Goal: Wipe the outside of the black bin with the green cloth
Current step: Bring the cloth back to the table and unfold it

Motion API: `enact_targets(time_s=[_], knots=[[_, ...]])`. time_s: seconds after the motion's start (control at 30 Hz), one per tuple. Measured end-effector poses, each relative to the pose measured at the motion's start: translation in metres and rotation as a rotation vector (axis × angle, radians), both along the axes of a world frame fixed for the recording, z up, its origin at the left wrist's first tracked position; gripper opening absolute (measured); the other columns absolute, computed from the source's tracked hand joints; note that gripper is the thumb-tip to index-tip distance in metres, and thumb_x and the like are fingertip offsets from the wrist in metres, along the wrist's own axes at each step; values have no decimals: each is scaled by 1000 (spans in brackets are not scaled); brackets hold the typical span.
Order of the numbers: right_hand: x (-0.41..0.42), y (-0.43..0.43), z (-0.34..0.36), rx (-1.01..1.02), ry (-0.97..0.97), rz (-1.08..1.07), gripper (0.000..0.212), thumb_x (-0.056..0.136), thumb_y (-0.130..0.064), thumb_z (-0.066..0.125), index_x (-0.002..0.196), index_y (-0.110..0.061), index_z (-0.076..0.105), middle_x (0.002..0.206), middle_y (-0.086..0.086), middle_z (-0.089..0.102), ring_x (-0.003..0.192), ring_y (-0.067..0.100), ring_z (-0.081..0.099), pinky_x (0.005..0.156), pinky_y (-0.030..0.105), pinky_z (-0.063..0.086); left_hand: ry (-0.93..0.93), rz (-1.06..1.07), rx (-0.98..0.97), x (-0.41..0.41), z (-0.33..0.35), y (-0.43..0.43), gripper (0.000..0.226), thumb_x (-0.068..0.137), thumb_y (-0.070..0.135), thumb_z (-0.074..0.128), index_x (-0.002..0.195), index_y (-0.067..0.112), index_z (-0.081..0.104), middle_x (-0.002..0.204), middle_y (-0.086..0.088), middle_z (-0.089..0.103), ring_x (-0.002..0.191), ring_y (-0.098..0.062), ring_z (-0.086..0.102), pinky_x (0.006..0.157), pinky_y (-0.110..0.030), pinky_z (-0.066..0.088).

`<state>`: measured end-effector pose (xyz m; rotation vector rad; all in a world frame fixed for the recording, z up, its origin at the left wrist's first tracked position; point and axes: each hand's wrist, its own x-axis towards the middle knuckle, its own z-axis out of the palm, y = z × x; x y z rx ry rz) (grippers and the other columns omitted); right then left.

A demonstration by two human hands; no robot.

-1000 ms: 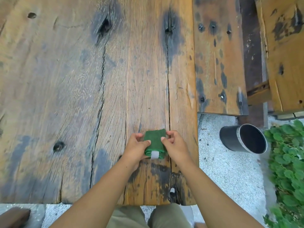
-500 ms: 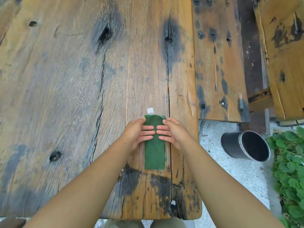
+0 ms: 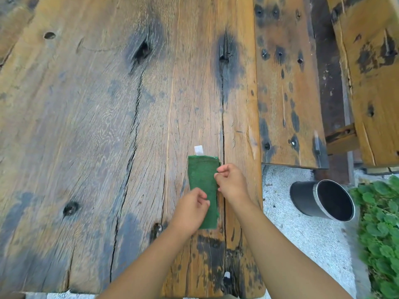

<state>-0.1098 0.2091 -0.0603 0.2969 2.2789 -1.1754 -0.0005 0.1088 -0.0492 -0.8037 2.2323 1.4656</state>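
The green cloth [image 3: 201, 180] lies folded into a long strip on the wooden table [image 3: 108, 126], with a white tag at its far end. My left hand [image 3: 191, 209] rests over the cloth's near left edge, fingers curled. My right hand [image 3: 231, 181] pinches the cloth's right edge near the far end. The black bin [image 3: 308, 198] lies on its side on the pale ground to the right of the table, its open mouth facing right and toward me.
A second wooden plank [image 3: 287, 83] and a bench [image 3: 375, 72] stand at the right, beyond the bin. Green leafy plants [image 3: 380, 229] grow at the far right edge. The table's near edge runs just below my forearms.
The cloth went from a small folded bundle to a long strip laid flat. My hands have moved from lying flat across its top to gripping its edges, the left one nearer to me.
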Motion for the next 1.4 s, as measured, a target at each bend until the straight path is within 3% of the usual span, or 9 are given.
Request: enact_targets(time_s=[0.13,0.27,0.43,0.6,0.8,0.93,1.1,1.23,1.4], knots=[[-5,-8,-3,140,89,132,16,91,-19,70,98,-17,56,81,-3,60,68,15,58,62,31,47,-16,-225,-453,10,-5,27,31,92,42,61,108,17,52,104,0,55,96,-21,56,75,-35,52],[-7,-12,-6,206,122,147,22,91,-17,70,103,-14,53,81,1,62,70,20,60,61,34,48,-39,-295,-584,7,-8,37,37,93,45,58,112,15,48,112,-4,51,107,-23,52,77,-35,52],[-7,-19,3,17,78,73,33,89,-6,63,116,-17,47,85,2,61,73,15,59,59,27,46,42,-188,-411,7,-2,26,10,94,22,55,96,12,53,99,-4,52,91,-22,54,72,-35,48],[2,-50,17,-149,83,136,59,90,-3,60,137,-29,36,77,0,53,69,12,54,67,35,53,96,108,-48,31,6,-3,14,88,9,56,79,16,47,66,3,51,55,-9,43,53,-25,37],[26,-116,12,-18,238,442,61,90,-5,57,145,-25,38,81,-4,52,71,14,53,65,39,48,36,478,128,56,-3,-52,19,88,-5,53,88,13,57,81,-4,59,72,-17,57,69,-37,52],[44,-136,2,109,298,577,52,94,-7,56,143,-18,40,115,6,61,95,27,62,72,37,46,-50,490,81,71,-22,-70,16,90,-2,58,89,14,58,77,-3,58,71,-19,56,77,-49,55],[55,-135,1,74,270,597,57,96,-11,59,148,-19,38,123,4,56,104,20,59,88,42,52,-86,92,-242,75,-31,-84,22,89,15,64,79,20,46,68,0,59,62,-21,59,59,-41,51],[76,-106,9,40,299,362,41,97,-13,58,137,-20,51,112,-6,54,94,10,59,89,38,54,-201,-277,-446,56,-16,-110,27,90,30,62,74,24,41,79,-2,63,79,-27,65,63,-33,47],[116,-75,15,237,327,190,42,91,-29,71,128,-15,57,119,0,52,113,20,55,92,32,49,-26,-486,-540,-10,19,-127,7,92,18,54,94,11,54,95,-13,68,89,-34,64,70,-39,51]])
